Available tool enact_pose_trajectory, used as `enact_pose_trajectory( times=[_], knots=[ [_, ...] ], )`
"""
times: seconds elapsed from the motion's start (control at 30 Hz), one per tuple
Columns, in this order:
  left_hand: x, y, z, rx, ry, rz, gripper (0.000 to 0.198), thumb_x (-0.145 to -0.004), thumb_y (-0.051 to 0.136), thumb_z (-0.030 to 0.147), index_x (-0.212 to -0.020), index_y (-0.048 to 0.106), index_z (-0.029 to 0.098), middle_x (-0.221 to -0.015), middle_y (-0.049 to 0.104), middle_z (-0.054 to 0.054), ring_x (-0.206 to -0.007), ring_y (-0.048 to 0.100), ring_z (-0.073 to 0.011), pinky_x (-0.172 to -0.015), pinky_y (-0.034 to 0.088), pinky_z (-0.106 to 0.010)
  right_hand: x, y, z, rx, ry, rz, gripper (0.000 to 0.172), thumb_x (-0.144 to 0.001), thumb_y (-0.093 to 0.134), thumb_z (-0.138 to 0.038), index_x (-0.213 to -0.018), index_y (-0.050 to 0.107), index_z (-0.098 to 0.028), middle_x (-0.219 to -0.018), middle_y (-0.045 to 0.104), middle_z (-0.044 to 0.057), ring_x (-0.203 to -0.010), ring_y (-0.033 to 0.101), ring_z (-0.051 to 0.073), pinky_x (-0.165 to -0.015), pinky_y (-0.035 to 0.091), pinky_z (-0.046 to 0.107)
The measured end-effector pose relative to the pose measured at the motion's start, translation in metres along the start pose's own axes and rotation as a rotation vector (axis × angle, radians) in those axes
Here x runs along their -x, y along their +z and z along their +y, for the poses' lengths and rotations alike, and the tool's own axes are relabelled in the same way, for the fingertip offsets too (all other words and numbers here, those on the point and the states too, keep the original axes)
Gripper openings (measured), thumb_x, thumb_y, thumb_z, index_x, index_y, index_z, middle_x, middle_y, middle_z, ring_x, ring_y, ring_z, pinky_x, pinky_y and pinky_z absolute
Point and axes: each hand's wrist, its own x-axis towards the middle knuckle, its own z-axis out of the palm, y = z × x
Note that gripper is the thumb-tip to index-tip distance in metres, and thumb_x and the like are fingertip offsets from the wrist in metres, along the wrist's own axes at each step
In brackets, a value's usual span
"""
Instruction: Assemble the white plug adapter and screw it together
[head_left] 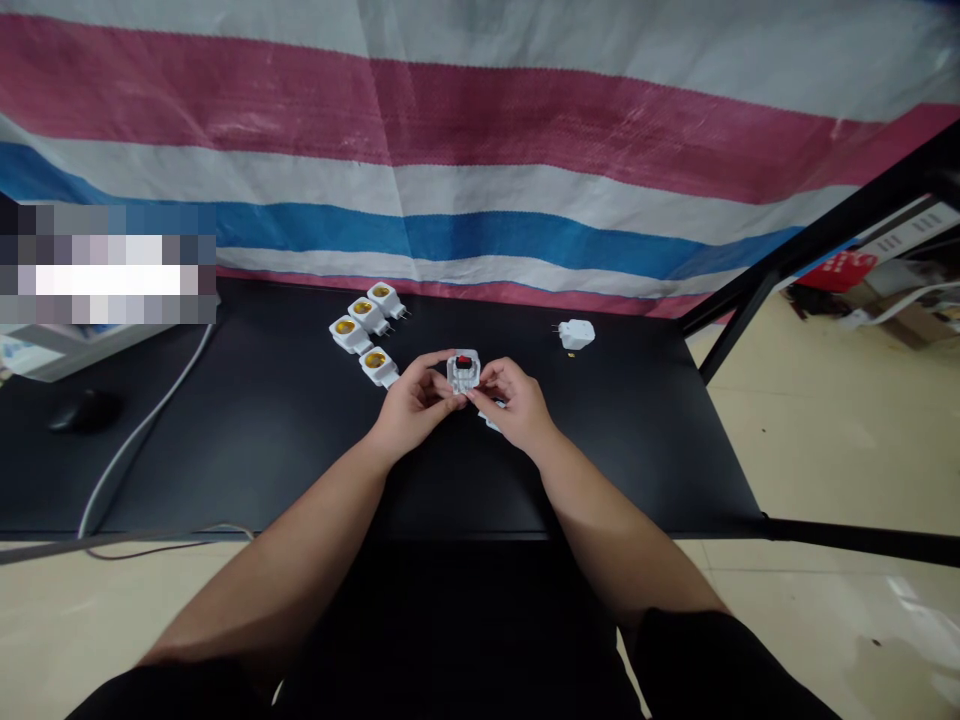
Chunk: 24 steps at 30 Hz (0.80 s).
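Between my two hands is a small white plastic housing [453, 378] with its open side facing me and a red and black part [464, 361] inside. My left hand [415, 402] grips its left side with thumb and fingers. On the opposite side, my right hand [516, 403] pinches its lower right edge. Another white piece [491, 416] lies under my right hand, mostly covered. Left of my hands, several white plug-in lamp sockets [363, 313] with brass-coloured insides and metal prongs sit on the black table [300, 470].
Toward the back right lies a white plug piece [577, 334] with prongs, a tiny brass bit [571, 355] beside it. A black mouse [85, 410] and a white cable [154, 418] are at left. A striped sheet [480, 180] hangs behind; a black metal frame [750, 300] borders the right.
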Motion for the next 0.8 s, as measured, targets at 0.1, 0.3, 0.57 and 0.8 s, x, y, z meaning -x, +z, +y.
enact_pose_trajectory(
  times=[0.1, 0.3, 0.57, 0.8],
  knots=[
    [0.0001, 0.0003, 0.0009, -0.006, -0.008, 0.000, 0.070, -0.090, 0.094, 0.027, -0.152, 0.062, 0.024, -0.093, 0.076, 0.000, -0.090, 0.083, -0.0199, -0.092, 0.071, -0.035, -0.0004, -0.0010, -0.0005, -0.001, 0.028, -0.001, 0.030, -0.095, 0.083, -0.047, -0.104, 0.061, -0.029, -0.097, 0.080, 0.003, -0.086, 0.080, 0.024, -0.082, 0.067, 0.043],
    [0.0012, -0.0005, 0.0006, -0.024, -0.029, -0.005, 0.071, -0.092, 0.093, 0.028, -0.155, 0.061, 0.022, -0.096, 0.078, -0.003, -0.091, 0.084, -0.0213, -0.092, 0.072, -0.036, -0.0010, -0.0016, 0.0022, -0.064, 0.030, -0.011, 0.029, -0.094, 0.085, -0.044, -0.104, 0.062, -0.028, -0.098, 0.080, 0.003, -0.085, 0.080, 0.023, -0.082, 0.066, 0.043],
    [0.0013, 0.0007, -0.0012, -0.073, -0.011, 0.040, 0.069, -0.089, 0.095, 0.028, -0.151, 0.065, 0.023, -0.094, 0.077, -0.001, -0.089, 0.081, -0.0192, -0.090, 0.070, -0.035, -0.0010, -0.0014, 0.0036, -0.068, 0.084, -0.021, 0.032, -0.091, 0.086, -0.046, -0.101, 0.061, -0.028, -0.097, 0.082, 0.003, -0.082, 0.080, 0.022, -0.078, 0.068, 0.042],
    [0.0002, 0.0025, 0.0006, -0.016, -0.006, 0.031, 0.068, -0.088, 0.096, 0.027, -0.148, 0.063, 0.023, -0.089, 0.076, 0.001, -0.086, 0.080, -0.0178, -0.089, 0.069, -0.034, -0.0001, -0.0019, 0.0022, -0.078, 0.114, -0.047, 0.032, -0.089, 0.086, -0.043, -0.104, 0.061, -0.029, -0.095, 0.082, 0.003, -0.087, 0.082, 0.024, -0.070, 0.066, 0.038]
  ],
)
